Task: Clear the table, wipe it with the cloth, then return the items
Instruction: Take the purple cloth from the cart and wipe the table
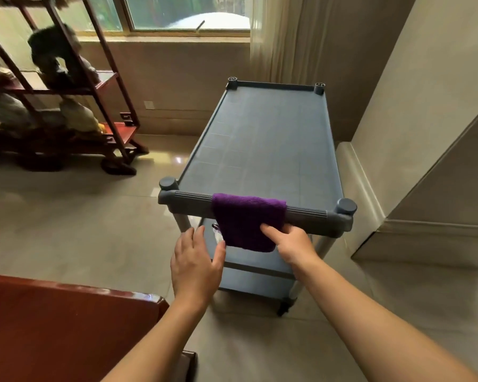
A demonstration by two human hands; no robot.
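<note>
A purple cloth [246, 219] hangs folded over the near rail of a blue-grey plastic cart table [260, 139], whose top shelf carries nothing. My right hand [290, 244] pinches the cloth's lower right corner, forefinger on its front. My left hand [196, 260] hovers open just left of the cloth, fingers spread, its thumb tip at the cloth's lower left edge. Behind the cloth, on the lower shelf [257, 277], a small clear item shows only in part.
A dark red wooden shelf unit [66, 106] holding stones and figures stands at the left by the window. A glossy red-brown furniture edge [66, 321] fills the near left. A wall and a baseboard [370, 188] run along the cart's right side. Tiled floor surrounds the cart.
</note>
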